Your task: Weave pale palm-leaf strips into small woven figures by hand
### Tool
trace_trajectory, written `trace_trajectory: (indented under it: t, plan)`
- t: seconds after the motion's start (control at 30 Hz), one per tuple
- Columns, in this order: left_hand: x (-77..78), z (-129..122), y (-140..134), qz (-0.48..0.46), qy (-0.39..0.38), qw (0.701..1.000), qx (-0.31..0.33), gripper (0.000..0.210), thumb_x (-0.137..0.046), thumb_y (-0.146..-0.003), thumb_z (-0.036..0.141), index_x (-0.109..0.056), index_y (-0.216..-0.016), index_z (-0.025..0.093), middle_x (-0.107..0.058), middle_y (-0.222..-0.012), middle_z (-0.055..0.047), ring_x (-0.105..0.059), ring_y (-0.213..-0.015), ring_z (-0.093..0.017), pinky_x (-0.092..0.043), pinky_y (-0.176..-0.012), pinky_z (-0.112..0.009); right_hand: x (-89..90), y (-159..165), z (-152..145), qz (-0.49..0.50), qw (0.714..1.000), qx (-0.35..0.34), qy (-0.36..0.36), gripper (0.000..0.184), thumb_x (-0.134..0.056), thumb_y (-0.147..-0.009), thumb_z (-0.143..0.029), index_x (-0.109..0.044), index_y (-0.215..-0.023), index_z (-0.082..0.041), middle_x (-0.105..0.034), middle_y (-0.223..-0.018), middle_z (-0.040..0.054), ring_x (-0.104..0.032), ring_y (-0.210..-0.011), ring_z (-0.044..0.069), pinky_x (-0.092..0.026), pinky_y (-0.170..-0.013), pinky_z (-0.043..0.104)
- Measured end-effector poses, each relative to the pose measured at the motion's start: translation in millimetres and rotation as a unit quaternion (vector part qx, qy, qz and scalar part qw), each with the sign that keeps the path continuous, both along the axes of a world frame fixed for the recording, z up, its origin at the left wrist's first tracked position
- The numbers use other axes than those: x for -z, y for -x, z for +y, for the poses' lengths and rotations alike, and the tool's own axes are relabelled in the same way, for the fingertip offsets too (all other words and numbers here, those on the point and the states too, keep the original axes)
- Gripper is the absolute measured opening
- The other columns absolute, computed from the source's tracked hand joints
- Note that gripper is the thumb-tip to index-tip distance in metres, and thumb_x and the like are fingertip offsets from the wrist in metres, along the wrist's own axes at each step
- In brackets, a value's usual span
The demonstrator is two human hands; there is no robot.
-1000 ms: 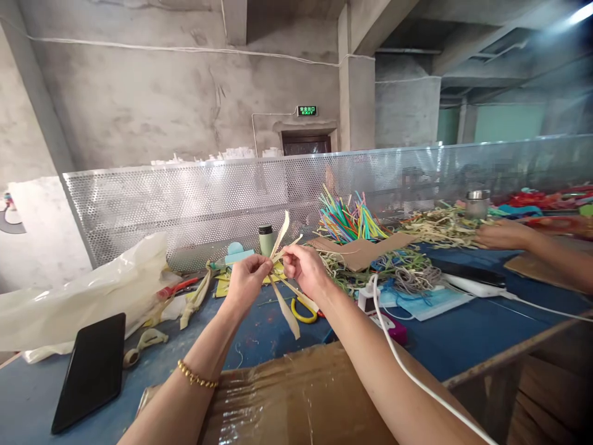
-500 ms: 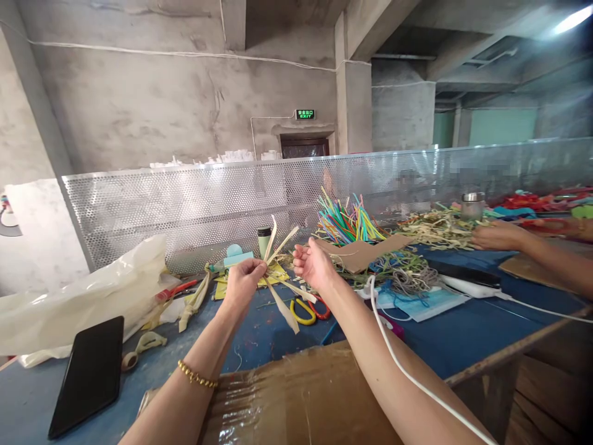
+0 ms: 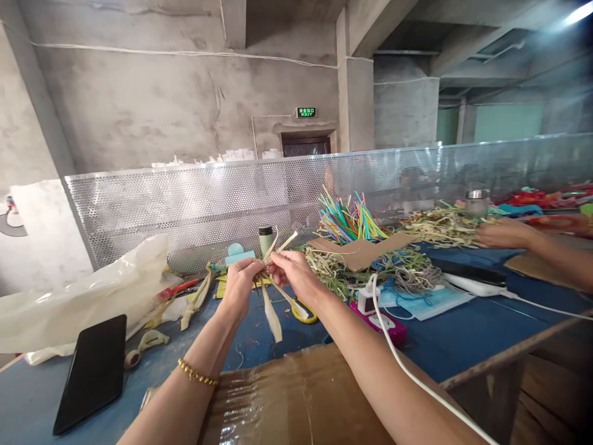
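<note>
Pale strips (image 3: 272,315) up above blue table (image 3: 445,340), left grip (image 3: 239,284) and right grip (image 3: 296,275) both pinched narrow on them, cardboard (image 3: 296,402) at near side, perforated metal screen (image 3: 222,207) behind, concrete wall (image 3: 152,105) with lit exit sign (image 3: 306,112) beyond.

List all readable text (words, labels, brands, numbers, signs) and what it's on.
"安全出口": upper line of the green-lit sign above the doorway.
"EXIT": lower line of the same sign.
Purple block with the white plug: pale patch on it, any print too small to read.
Pale strips in the hands: no text visible.
</note>
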State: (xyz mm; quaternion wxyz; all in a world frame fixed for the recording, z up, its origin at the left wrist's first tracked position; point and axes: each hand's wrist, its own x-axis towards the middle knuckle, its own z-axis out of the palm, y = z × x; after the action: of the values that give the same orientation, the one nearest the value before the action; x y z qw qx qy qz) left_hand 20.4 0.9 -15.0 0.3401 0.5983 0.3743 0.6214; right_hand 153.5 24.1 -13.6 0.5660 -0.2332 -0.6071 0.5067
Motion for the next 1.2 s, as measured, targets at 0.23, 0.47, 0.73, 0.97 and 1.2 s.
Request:
trace_trajectory:
  t: [0.23, 0.47, 0.73, 0.97, 1.2]
  plan:
    - [0.4, 2, -1, 0.014, -0.03, 0.999, -0.029, 0.018, -0.065, -0.068, 0.033, -0.06, -0.06, 0.017, -0.051, -0.057, 0.003, -0.041, -0.056, -0.012, -0.031, -0.057, -0.026, -2.0, -3, 8, 0.135, 0.988, -0.003, 0.079, 0.025, -0.071, -0.072, -0.031, -0.055, -0.061, -0.016, -0.053, -0.053, -0.0042, -0.042, -0.04, 0.005, -0.031, -0.038, 0.02]
    - [5.1, 7, -2, 0.041, -0.042, 0.997, -0.044, 0.02, -0.065, -0.069, 0.036, -0.061, -0.06, 0.018, -0.05, -0.056, 0.003, -0.041, -0.057, -0.013, -0.029, -0.057, -0.027, -12.6, -23, 16, 0.225, 0.965, 0.008, 0.137, 0.022, -0.067, -0.076, -0.018, -0.048, -0.065, -0.018, -0.051, -0.055, -0.0049, -0.037, -0.04, 0.004, -0.03, -0.038, 0.018]
    - [6.7, 18, 14, 0.053, -0.041, 0.99, -0.126, 0.02, -0.062, -0.068, 0.035, -0.06, -0.057, 0.018, -0.048, -0.052, 0.004, -0.039, -0.052, -0.012, -0.028, -0.054, -0.026, -16.9, -41, 25, 0.233, 0.955, 0.145, 0.11, 0.024, -0.062, -0.082, -0.025, -0.044, -0.066, -0.02, -0.045, -0.051, -0.0073, -0.034, -0.037, 0.004, -0.025, -0.034, 0.016]
    - [13.8, 19, 10, 0.154, -0.096, 0.97, -0.162, 0.017, -0.06, -0.074, 0.03, -0.063, -0.062, 0.019, -0.056, -0.057, 0.002, -0.047, -0.058, -0.014, -0.034, -0.058, -0.026, 1.7, -5, 13, -0.068, 0.983, 0.159, -0.061, 0.03, -0.07, -0.08, -0.048, -0.063, -0.078, -0.019, -0.06, -0.062, -0.0014, -0.045, -0.038, 0.008, -0.03, -0.034, 0.023]
    - [12.1, 17, 5, 0.044, -0.033, 0.989, -0.136, 0.021, -0.064, -0.071, 0.036, -0.065, -0.063, 0.016, -0.056, -0.054, 0.002, -0.044, -0.052, -0.012, -0.033, -0.054, -0.025, -0.2, -9, 20, 0.083, 0.957, 0.269, -0.072, 0.05, -0.072, -0.078, -0.047, -0.049, -0.114, -0.022, -0.066, -0.076, -0.0007, -0.051, -0.038, 0.008, -0.032, -0.033, 0.021]
